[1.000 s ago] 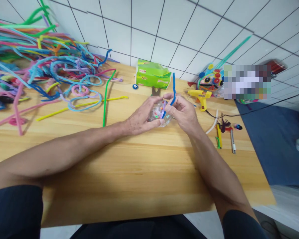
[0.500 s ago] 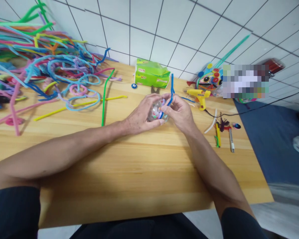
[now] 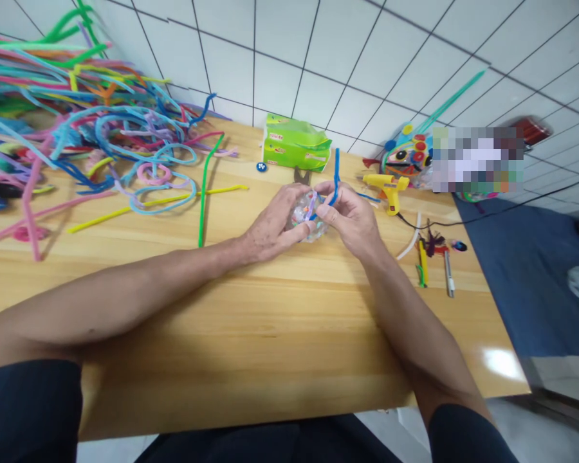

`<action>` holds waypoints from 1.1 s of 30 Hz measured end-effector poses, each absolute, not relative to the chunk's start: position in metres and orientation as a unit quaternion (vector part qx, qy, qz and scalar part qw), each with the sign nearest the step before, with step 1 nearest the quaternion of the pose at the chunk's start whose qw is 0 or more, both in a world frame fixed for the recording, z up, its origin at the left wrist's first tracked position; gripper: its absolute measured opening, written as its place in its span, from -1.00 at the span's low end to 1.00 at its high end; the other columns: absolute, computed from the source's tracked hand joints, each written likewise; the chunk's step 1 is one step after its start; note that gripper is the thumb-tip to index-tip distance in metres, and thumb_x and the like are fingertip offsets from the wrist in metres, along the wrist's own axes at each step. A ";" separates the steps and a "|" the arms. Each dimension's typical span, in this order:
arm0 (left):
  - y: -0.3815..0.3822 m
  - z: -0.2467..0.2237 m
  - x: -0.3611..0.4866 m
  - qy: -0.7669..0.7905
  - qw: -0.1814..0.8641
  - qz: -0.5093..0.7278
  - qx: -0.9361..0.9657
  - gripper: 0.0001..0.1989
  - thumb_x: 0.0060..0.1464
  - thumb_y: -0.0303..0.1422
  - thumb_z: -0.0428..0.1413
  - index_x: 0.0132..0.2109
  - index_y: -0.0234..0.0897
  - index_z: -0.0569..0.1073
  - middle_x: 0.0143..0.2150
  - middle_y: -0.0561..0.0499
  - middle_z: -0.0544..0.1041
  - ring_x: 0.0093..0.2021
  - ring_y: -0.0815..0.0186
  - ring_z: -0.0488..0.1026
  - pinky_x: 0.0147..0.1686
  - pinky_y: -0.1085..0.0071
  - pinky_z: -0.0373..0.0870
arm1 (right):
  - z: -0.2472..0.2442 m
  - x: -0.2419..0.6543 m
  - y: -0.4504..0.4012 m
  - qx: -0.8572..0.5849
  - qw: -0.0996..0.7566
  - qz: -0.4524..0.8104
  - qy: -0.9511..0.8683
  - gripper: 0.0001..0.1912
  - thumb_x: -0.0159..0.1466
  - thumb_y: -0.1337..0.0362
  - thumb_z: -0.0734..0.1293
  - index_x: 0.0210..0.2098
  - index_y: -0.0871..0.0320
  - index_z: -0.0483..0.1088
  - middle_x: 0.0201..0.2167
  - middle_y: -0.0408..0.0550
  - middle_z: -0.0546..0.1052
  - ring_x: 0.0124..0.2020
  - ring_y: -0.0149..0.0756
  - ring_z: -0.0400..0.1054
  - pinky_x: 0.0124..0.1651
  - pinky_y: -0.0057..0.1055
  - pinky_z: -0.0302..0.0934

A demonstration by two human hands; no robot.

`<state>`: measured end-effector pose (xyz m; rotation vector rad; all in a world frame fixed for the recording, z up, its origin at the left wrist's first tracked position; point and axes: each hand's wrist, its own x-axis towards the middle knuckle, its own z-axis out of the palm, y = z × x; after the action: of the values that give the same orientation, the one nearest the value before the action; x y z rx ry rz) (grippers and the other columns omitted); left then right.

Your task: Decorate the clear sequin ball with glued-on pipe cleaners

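My left hand (image 3: 275, 222) is wrapped round the left side of a clear, rounded plastic piece (image 3: 300, 211) with coloured bits and a purple strip on it. Its thumb presses along the near side. In a pinch, my right hand (image 3: 350, 215) grips a blue pipe cleaner (image 3: 336, 168), one end of which stands up above the fingers. Its lower part runs across the clear piece by the left thumb. Just behind the hands, the dark jaws of a tool (image 3: 302, 175) show; the rest of it is hidden.
A heap of coloured pipe cleaners (image 3: 125, 122) spreads over the left side. Behind my hands stands a green tissue pack (image 3: 294, 146), with a blue button (image 3: 261, 167) beside it. To the right lie a yellow glue gun (image 3: 390, 188), its black cord, and a cutter knife (image 3: 448, 273).
The clear piece has turned a little in my hands, showing more of the purple strip. My left thumb now presses by the blue pipe cleaner's lower part.
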<state>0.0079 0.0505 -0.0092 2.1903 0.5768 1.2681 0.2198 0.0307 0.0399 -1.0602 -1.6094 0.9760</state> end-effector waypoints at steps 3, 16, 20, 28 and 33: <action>0.051 -0.010 0.008 0.222 0.265 0.469 0.813 -0.44 0.43 -0.11 0.12 0.43 -0.19 0.25 0.35 -0.26 0.42 0.35 -0.01 0.40 0.38 -0.04 0.39 | 0.043 0.223 0.030 -0.435 0.457 0.402 -0.663 -0.55 0.18 -0.22 0.60 -0.34 0.02 0.56 0.08 -0.05 0.58 0.13 -0.12 0.48 0.30 -0.08 0.38; 0.053 -0.014 0.011 0.200 0.265 0.457 0.825 -0.29 0.35 -0.09 0.20 0.50 -0.14 0.18 0.43 -0.29 0.37 0.45 -0.09 0.32 0.46 -0.22 0.29 | 0.038 0.215 0.030 -0.452 0.474 0.419 -0.630 -0.51 0.12 -0.21 0.63 -0.31 0.02 0.51 0.07 -0.08 0.59 0.07 -0.17 0.48 0.21 -0.15 0.43; 0.053 -0.013 0.011 0.201 0.259 0.448 0.832 -0.16 0.24 -0.05 0.28 0.51 -0.13 0.15 0.45 -0.30 0.35 0.47 -0.14 0.31 0.46 -0.26 0.29 | 0.039 0.216 0.030 -0.459 0.471 0.416 -0.629 -0.50 0.11 -0.22 0.63 -0.29 0.01 0.50 0.06 -0.10 0.60 0.08 -0.16 0.48 0.20 -0.16 0.44; 0.055 -0.014 0.010 0.194 0.249 0.454 0.833 -0.16 0.25 -0.08 0.28 0.51 -0.16 0.12 0.46 -0.34 0.31 0.51 -0.17 0.25 0.49 -0.27 0.24 | 0.043 0.217 0.030 -0.454 0.476 0.424 -0.622 -0.51 0.10 -0.16 0.66 -0.32 0.03 0.47 0.09 -0.08 0.58 0.11 -0.16 0.47 0.24 -0.14 0.40; 0.058 -0.015 0.010 0.200 0.266 0.471 0.817 -0.09 0.19 0.03 0.36 0.49 -0.16 0.14 0.43 -0.33 0.32 0.48 -0.14 0.30 0.48 -0.21 0.29 | 0.041 0.220 0.032 -0.445 0.459 0.406 -0.653 -0.54 0.10 -0.11 0.66 -0.36 0.02 0.45 0.08 -0.08 0.59 0.14 -0.14 0.45 0.28 -0.10 0.37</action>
<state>0.0096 0.0580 -0.0154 2.2066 0.5399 1.2719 0.2197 0.0321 0.0408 -1.0948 -1.6080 0.9989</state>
